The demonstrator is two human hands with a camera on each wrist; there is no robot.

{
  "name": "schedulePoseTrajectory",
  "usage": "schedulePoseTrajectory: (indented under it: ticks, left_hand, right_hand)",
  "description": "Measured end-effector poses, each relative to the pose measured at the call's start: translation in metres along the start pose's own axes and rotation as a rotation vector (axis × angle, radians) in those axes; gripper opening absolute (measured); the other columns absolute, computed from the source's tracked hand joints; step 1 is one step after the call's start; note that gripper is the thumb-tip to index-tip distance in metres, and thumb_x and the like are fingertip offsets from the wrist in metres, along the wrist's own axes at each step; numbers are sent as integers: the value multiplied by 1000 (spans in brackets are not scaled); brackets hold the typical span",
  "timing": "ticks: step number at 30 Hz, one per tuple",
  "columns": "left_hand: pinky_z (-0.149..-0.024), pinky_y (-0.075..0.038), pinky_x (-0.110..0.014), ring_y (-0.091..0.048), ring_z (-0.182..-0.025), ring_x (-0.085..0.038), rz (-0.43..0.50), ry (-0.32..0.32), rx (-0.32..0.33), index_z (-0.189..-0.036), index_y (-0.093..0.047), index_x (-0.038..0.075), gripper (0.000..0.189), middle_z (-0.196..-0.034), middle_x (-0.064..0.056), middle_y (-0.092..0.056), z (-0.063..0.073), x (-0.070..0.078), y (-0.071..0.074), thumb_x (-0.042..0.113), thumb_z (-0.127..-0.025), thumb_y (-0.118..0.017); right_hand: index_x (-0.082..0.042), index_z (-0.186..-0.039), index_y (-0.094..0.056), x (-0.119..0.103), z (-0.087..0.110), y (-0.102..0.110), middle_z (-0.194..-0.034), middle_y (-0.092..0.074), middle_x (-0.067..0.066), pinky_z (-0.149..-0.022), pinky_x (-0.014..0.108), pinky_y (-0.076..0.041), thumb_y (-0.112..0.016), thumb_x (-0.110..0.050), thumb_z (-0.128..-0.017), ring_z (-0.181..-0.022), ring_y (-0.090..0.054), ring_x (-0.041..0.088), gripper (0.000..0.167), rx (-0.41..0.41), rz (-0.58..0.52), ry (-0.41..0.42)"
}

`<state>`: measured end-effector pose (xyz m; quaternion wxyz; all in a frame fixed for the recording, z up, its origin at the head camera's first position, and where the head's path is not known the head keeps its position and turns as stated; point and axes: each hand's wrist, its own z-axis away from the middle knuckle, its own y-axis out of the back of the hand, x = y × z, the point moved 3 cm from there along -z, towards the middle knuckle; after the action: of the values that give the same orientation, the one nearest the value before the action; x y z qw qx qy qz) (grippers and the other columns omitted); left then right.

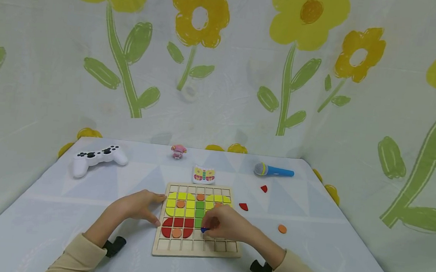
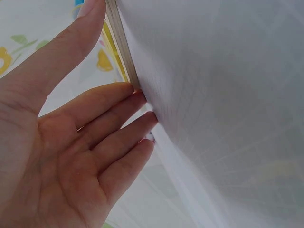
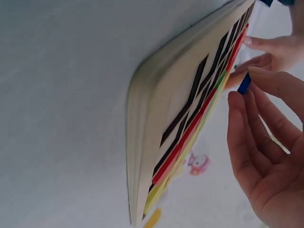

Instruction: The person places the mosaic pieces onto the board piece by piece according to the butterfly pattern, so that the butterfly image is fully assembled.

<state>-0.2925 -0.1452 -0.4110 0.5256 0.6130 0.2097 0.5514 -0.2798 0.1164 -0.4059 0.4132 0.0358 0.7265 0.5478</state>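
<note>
A wooden grid board [image 1: 193, 254] bears flat yellow, red, green and orange pieces in a butterfly-like pattern. Between its thumb and fingertips, my right hand [image 1: 230, 224] pinches a small blue tile [image 3: 244, 83] just over the lower middle of the board. The right wrist view shows this tile held above the board's surface, near the green and red pieces. My left hand [image 1: 138, 204] steadies the board's left edge, thumb low and fingertips higher up. In the left wrist view its fingers [image 2: 121, 135] are extended and fairly straight, their tips against the wooden side.
Behind the board lies a butterfly pattern card [image 1: 204, 176]. To the right are two red quarter pieces [image 1: 243, 206] and an orange disc [image 1: 282, 229]. Farther back sit a white game controller [image 1: 98, 159], a pink figurine [image 1: 179, 151] and a blue toy microphone [image 1: 276, 171].
</note>
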Motion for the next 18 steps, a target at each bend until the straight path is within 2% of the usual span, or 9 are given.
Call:
schedulePoseTrajectory:
  ticks: [4,18]
  left_hand:
    - [-102,-37,-54,-43,-130,-38,4,-5,1,-135,-54,1,81,-137,-16,-53,0,0,1,31,-68,-87]
    - [-101,-39,-55,-44,-129,-39,-3,12,-3,-136,-54,2,81,-137,-17,-53,0,1,1,30,-68,-88]
  right_hand:
    - [-15,-87,-72,0,-9,-6,-71,-61,-17,-61,15,-50,-80,-12,-80,-64,-55,-1,11,-17,66,-9]
    - [-14,-82,-73,-9,-18,-12,-70,-61,-16,-60,12,-49,-82,-11,-77,-62,-55,-2,12,-17,122,-67]
